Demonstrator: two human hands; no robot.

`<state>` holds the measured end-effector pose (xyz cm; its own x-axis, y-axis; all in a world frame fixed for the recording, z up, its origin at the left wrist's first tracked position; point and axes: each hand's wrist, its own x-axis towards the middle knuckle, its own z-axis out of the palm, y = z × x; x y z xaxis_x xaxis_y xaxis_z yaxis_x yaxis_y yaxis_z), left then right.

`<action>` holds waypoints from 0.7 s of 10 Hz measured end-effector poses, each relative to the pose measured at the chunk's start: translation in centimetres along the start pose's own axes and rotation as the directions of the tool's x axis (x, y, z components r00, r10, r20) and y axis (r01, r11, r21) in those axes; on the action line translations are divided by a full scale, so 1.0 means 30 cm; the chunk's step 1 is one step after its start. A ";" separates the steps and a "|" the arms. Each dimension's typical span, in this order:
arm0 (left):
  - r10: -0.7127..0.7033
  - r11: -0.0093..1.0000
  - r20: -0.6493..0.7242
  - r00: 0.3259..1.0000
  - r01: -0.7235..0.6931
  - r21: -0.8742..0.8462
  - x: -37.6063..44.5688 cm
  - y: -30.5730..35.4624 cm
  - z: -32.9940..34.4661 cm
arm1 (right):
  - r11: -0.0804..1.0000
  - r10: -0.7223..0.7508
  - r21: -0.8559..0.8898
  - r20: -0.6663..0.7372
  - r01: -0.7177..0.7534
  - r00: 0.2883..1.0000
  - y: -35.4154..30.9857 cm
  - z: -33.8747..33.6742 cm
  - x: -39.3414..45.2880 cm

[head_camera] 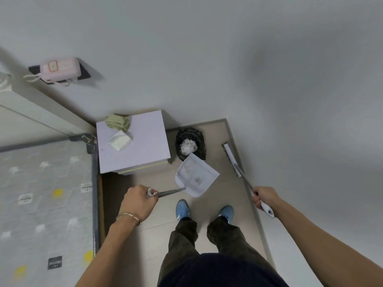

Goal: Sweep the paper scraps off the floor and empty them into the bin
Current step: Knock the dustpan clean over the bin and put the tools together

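Now L hand (138, 200) fingers grip dustpan (196, 177) handle, R hand (264, 196) fingers grip broom (232, 160); mattress (41, 204) label illegible.

I see a white bedside cabinet (134, 146) in the corner. On its top lie a crumpled green cloth (117, 122) at the far edge and a white packet (120, 140) just nearer. Left of the cabinet is a patterned mattress (45, 199); above it, wall-mounted, a pink device (60, 69).

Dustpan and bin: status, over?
Left hand grips dustpan handle, pan at bin rim. Right hand grips broom. White scraps in bin. Nothing in the way.
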<state>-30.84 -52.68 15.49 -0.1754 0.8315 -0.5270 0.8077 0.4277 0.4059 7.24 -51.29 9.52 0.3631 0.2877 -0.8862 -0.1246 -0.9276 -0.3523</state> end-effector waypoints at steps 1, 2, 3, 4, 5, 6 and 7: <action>-0.016 0.999 0.022 1.000 0.015 0.035 0.011 0.010 0.115 | 0.997 0.002 -0.083 0.004 -0.002 1.000 -0.021 -0.011 0.062; -0.045 0.998 0.056 0.997 0.042 0.057 0.044 0.004 0.254 | 0.972 -0.014 -0.234 0.031 0.021 0.999 -0.045 -0.011 0.144; -0.072 0.993 0.114 0.991 0.061 0.098 0.081 -0.001 0.401 | 0.905 -0.051 -0.419 0.056 0.070 0.997 -0.087 -0.005 0.223; -0.093 0.983 0.158 0.983 0.065 0.173 0.133 -0.010 0.541 | 0.838 -0.076 -0.536 0.076 0.105 0.994 -0.097 0.006 0.309; -0.126 0.970 0.200 0.972 0.078 0.230 0.169 0.013 0.612 | 0.803 -0.048 -0.587 0.102 0.099 0.994 -0.082 0.036 0.353; -0.146 0.960 0.228 0.963 0.082 0.268 0.210 0.023 0.669 | 0.756 -0.009 -0.646 0.146 0.102 0.989 -0.015 0.074 0.409; -0.155 0.945 0.254 0.955 0.069 0.320 0.249 0.001 0.686 | 0.733 0.044 -0.675 0.176 0.088 0.983 0.056 0.116 0.415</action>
<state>-20.54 -53.74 -3.78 -0.1500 0.6374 -0.7558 0.9311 0.3481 0.1087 8.35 -48.42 -3.15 0.1892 0.2840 -0.9400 0.5633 -0.8155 -0.1330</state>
